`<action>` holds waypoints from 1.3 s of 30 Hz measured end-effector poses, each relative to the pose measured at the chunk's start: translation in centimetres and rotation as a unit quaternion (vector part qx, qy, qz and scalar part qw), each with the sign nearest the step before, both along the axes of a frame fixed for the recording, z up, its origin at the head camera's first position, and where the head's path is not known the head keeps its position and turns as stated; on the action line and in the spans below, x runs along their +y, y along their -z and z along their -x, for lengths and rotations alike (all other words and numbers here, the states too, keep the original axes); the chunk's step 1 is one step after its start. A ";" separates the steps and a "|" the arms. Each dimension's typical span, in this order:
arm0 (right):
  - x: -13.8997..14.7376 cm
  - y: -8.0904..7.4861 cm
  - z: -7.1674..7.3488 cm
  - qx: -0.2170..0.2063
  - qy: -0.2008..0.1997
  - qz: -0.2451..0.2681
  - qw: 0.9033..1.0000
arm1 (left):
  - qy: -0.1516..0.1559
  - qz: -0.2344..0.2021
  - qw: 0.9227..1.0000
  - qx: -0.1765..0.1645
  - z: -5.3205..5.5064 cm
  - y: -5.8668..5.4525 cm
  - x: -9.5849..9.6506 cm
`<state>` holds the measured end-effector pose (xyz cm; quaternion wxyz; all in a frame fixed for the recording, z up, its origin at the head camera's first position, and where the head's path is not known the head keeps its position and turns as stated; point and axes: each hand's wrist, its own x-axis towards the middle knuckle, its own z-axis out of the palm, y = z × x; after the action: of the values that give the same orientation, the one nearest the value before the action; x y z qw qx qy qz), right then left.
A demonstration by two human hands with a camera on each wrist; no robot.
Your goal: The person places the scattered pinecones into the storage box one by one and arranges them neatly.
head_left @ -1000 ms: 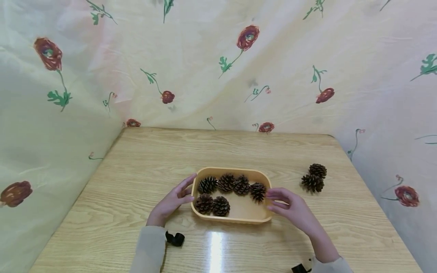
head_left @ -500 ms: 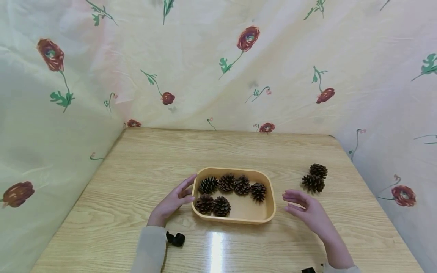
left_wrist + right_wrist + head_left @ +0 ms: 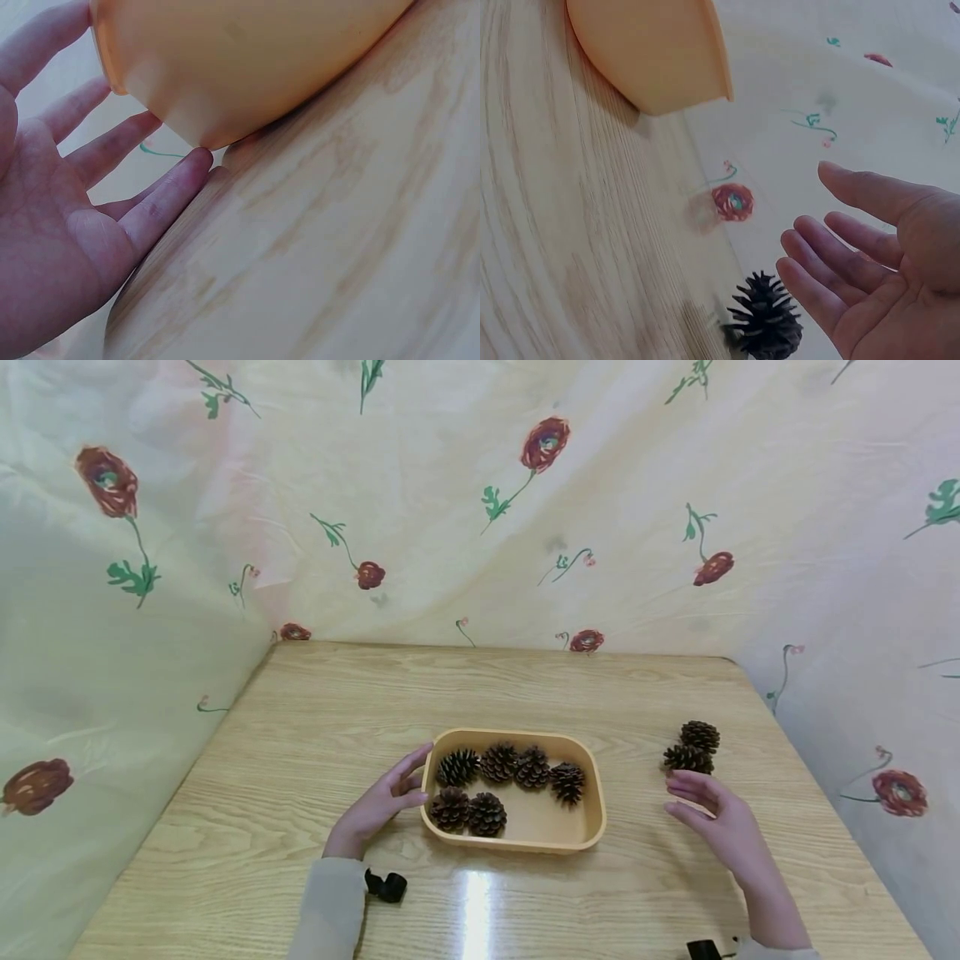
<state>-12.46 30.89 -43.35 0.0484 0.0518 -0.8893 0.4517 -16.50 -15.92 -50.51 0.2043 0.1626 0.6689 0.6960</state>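
An orange-yellow oblong box (image 3: 551, 818) with rounded corners stands on the table, holding several brown pine cones (image 3: 487, 814) along its back and left side. My left hand (image 3: 378, 802) rests at the box's left end, fingers spread and fairly straight; in the left wrist view its fingertips touch the box wall (image 3: 247, 67). To the right of the box, my right hand (image 3: 720, 822) hovers with loosely bent fingers and nothing in them. Just beyond its fingertips lie two pine cones (image 3: 699, 737), the nearer one partly hidden by the hand. One pine cone (image 3: 765, 319) shows beside the fingers in the right wrist view.
The wood-grain table (image 3: 337, 693) runs back to a pale cloth (image 3: 450, 510) printed with red flowers, which hangs behind and at both sides. A black wrist camera (image 3: 386, 886) sits by the left sleeve, and light glares on the table's front part.
My right hand has let go of the box's right end and moved right, up to the two loose pine cones. The left hand and the box have stayed nearly still.
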 end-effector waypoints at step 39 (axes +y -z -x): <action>6.4 1.4 4.6 -0.113 0.079 -0.083 0.987 | -0.002 0.000 1.000 0.003 0.3 0.6 0.0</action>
<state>-17.05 37.32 -44.70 -0.0216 -0.0661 -0.9247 0.3744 -16.77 -15.93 -51.15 0.2008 0.1641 0.6696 0.6960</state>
